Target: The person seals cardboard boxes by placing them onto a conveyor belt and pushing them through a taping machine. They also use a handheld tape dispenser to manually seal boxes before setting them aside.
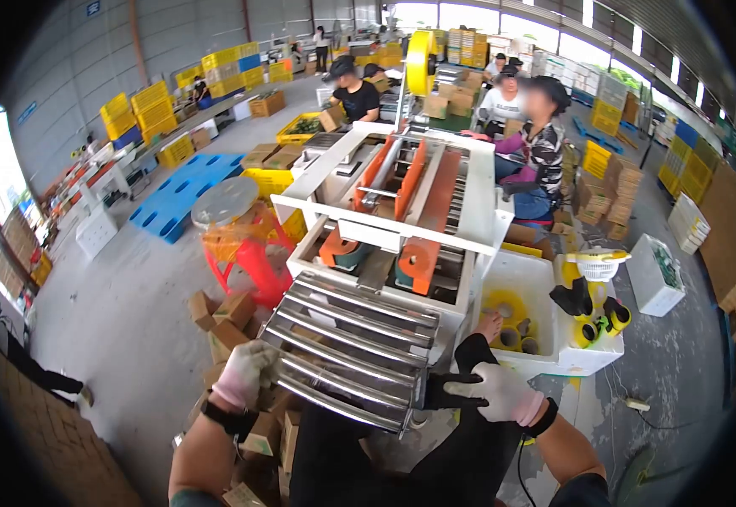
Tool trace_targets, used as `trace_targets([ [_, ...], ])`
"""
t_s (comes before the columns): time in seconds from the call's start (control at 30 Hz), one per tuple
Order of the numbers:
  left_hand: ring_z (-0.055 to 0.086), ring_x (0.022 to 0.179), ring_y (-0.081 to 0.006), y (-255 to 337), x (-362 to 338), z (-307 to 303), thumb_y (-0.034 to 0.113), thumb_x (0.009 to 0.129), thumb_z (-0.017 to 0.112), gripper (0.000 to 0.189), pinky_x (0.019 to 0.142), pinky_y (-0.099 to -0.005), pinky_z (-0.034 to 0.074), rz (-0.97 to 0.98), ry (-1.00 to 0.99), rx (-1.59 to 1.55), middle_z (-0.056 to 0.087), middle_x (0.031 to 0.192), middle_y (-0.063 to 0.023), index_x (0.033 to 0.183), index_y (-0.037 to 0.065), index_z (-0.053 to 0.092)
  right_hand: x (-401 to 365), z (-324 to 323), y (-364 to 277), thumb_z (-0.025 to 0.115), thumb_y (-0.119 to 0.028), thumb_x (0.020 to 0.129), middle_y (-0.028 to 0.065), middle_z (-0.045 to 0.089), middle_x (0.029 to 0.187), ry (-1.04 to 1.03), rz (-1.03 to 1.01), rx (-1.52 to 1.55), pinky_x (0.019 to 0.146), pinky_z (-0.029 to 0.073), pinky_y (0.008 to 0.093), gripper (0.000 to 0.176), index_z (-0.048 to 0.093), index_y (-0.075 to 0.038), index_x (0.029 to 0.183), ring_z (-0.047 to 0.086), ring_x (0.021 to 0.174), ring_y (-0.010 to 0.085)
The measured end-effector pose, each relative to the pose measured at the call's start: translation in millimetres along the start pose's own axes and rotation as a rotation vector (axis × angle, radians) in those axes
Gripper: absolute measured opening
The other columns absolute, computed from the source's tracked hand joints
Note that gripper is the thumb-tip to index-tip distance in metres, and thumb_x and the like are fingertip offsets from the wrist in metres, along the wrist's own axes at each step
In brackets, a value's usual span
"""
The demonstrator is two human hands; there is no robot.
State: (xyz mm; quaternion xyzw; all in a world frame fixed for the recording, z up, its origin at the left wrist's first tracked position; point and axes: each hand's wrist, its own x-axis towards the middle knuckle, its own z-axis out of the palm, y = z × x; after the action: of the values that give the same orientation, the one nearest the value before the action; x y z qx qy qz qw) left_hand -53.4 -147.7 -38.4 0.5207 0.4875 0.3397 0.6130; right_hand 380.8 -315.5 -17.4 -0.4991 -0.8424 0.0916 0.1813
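Note:
A white glove covers my left hand, which is at the left edge of the metal roller table; its fingers are curled in and I cannot make out anything in them. To the right of the rollers is my right hand, also gloved, with fingers stretched apart toward a black part at the table's right side. No box lies on the rollers. Behind them stands the white-framed machine with orange belts and a yellow tape roll on top.
Small cardboard boxes are piled below left, near a red stool. A white foam box with tape cores stands right of the machine. Several people sit beyond it. A blue pallet lies on the floor at left.

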Motion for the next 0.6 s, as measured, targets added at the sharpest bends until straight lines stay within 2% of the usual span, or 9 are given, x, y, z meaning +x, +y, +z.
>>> trace_targets([
  [0.07,0.060,0.059,-0.0114,27.9,12.5,4.3,0.011,0.097,0.053,0.017,0.054,-0.0229,0.046,0.040,-0.028,0.074,0.065,0.075,-0.0036,0.098,-0.002,0.064,6.2,4.0,9.3,0.065,-0.002,0.063,0.0114,0.044,0.071,0.042,0.024,0.017,0.056,0.042,0.0402,0.069,0.066,-0.033,0.125,0.051,0.062,0.0311],
  [0.17,0.060,0.060,-0.0106,56.3,34.3,7.6,0.010,0.098,0.053,0.016,0.054,-0.0230,0.046,-0.011,-0.012,0.195,0.065,0.076,-0.0041,0.101,0.000,0.064,20.0,-4.7,14.8,0.064,-0.002,0.065,0.0121,0.046,0.074,0.050,0.057,-0.002,0.058,0.044,0.0401,0.067,0.066,-0.032,0.125,0.052,0.066,0.0303],
  [0.27,0.058,0.063,-0.0106,50.3,63.1,6.3,0.008,0.098,0.053,0.014,0.058,-0.0237,0.047,0.008,-0.023,0.087,0.065,0.081,-0.0039,0.102,0.000,0.064,29.6,-4.5,24.6,0.064,-0.003,0.065,0.0121,0.047,0.076,0.055,0.077,-0.047,0.059,0.044,0.0403,0.067,0.065,-0.032,0.125,0.052,0.067,0.0303],
  [0.37,0.058,0.063,-0.0109,49.6,80.0,10.8,0.008,0.098,0.053,0.014,0.059,-0.0241,0.048,-0.004,0.015,0.153,0.064,0.080,-0.0033,0.102,-0.001,0.063,36.0,-0.7,36.7,0.063,-0.003,0.065,0.0122,0.047,0.079,0.038,0.086,-0.067,0.060,0.045,0.0400,0.069,0.063,-0.032,0.128,0.052,0.067,0.0307],
  [0.5,0.056,0.061,-0.0104,48.5,101.2,18.4,0.008,0.098,0.054,0.014,0.058,-0.0231,0.048,0.009,0.049,-0.002,0.063,0.078,-0.0019,0.101,0.000,0.064,44.1,2.6,43.7,0.064,-0.003,0.064,0.0120,0.048,0.080,0.069,0.098,-0.077,0.060,0.045,0.0402,0.070,0.064,-0.033,0.128,0.053,0.068,0.0309],
  [0.6,0.056,0.061,-0.0094,52.0,118.6,14.9,0.008,0.098,0.054,0.013,0.056,-0.0227,0.047,0.031,0.037,0.121,0.062,0.077,-0.0016,0.099,0.001,0.064,52.5,4.1,49.6,0.065,-0.004,0.064,0.0119,0.049,0.081,0.092,0.123,-0.092,0.062,0.046,0.0399,0.070,0.064,-0.033,0.128,0.054,0.071,0.0315],
])
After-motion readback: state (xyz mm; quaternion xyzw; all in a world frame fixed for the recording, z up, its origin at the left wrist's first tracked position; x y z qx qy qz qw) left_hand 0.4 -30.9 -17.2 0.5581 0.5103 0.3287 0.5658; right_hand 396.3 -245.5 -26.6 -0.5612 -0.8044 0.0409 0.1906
